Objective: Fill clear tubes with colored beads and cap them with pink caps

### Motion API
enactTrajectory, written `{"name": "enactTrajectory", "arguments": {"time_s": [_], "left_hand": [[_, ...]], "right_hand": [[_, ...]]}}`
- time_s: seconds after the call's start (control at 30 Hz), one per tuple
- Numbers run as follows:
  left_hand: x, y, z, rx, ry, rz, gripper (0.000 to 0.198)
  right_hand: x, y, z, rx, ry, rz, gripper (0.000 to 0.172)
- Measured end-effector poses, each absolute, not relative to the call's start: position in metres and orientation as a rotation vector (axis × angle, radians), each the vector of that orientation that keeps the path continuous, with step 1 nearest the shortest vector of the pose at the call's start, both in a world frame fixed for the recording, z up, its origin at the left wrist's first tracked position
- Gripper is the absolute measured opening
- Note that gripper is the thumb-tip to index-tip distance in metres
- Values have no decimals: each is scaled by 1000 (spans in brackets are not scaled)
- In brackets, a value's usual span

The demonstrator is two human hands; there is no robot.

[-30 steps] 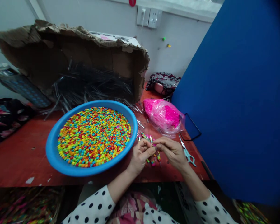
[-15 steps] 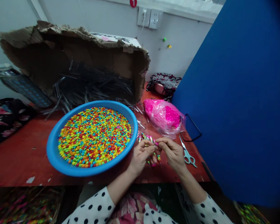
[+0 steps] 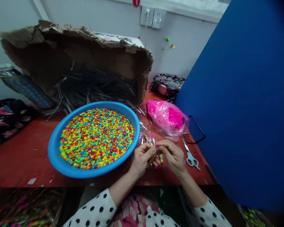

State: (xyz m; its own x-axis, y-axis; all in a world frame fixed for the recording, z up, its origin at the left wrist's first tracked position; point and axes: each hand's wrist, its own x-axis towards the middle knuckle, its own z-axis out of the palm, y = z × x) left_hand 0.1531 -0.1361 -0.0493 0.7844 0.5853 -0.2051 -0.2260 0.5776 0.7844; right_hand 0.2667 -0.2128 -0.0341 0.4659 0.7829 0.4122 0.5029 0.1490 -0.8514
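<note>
My left hand (image 3: 142, 158) and my right hand (image 3: 172, 156) meet over the red table's front edge, fingers pinched together on a clear tube filled with coloured beads (image 3: 153, 143). More filled bead tubes (image 3: 159, 159) lie on the table just beneath the hands. A blue basin (image 3: 54, 148) heaped with small multicoloured beads (image 3: 97, 137) stands directly left of my left hand. Both sleeves are white with black dots.
A torn cardboard box (image 3: 85, 53) holding clear empty tubes (image 3: 97, 86) lies behind the basin. A pink plastic bag (image 3: 167, 118) and small scissors (image 3: 190, 156) sit to the right. A blue panel (image 3: 246, 104) walls off the right side. Dark floral cloth (image 3: 4, 118) lies at far left.
The hands have stayed close together on the bead tube, with only small finger shifts. The view has drifted slightly.
</note>
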Motion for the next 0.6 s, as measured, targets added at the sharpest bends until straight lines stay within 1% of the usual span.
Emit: {"name": "enactTrajectory", "arguments": {"time_s": [0.17,0.37,0.5,0.6], "left_hand": [[153,-136,-48,827,533,524,31],[152,-136,-48,849,520,522,30],[154,-137,-46,813,556,518,30],[156,-138,-47,821,561,540,30]], "right_hand": [[268,-212,-33,-1487,-1184,347,15],[273,-215,-30,-1471,-1289,307,17],[278,-216,-35,-1446,-1325,303,23],[278,-216,-36,-1420,-1318,278,22]]}}
